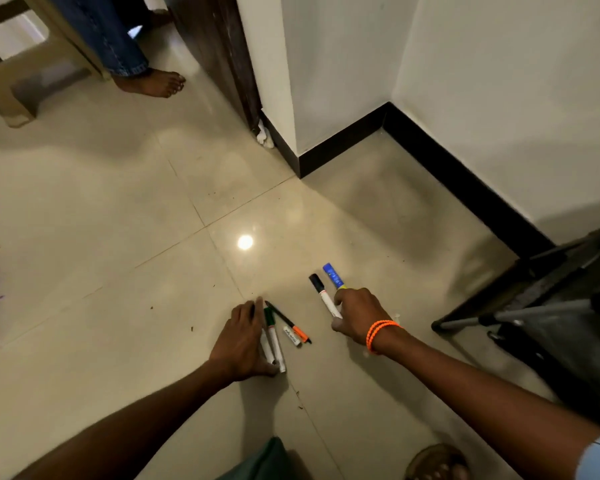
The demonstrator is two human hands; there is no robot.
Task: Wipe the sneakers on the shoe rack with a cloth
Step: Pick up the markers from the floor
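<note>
No sneaker shows in the head view. A dark shoe rack (541,306) with grey metal bars stands at the right edge, its shelves in shadow. Several markers lie on the tiled floor in front of me. My left hand (243,337) lies over a green-capped marker (273,336) and a second white one, fingers along them and thumb at their ends. A thin black pen and an orange-and-white highlighter (296,335) lie loose beside it. My right hand (357,315), with orange bands on the wrist, is closed on a black-capped marker (321,292) and a blue marker (333,274). Green fabric (264,459) shows at the bottom edge.
Another person's bare foot (153,83) and jeans leg stand at the top left beside a beige plastic stool (18,95). A dark door frame (222,57) and a white wall corner with black skirting (343,143) close off the back. My own foot (437,462) is at the bottom.
</note>
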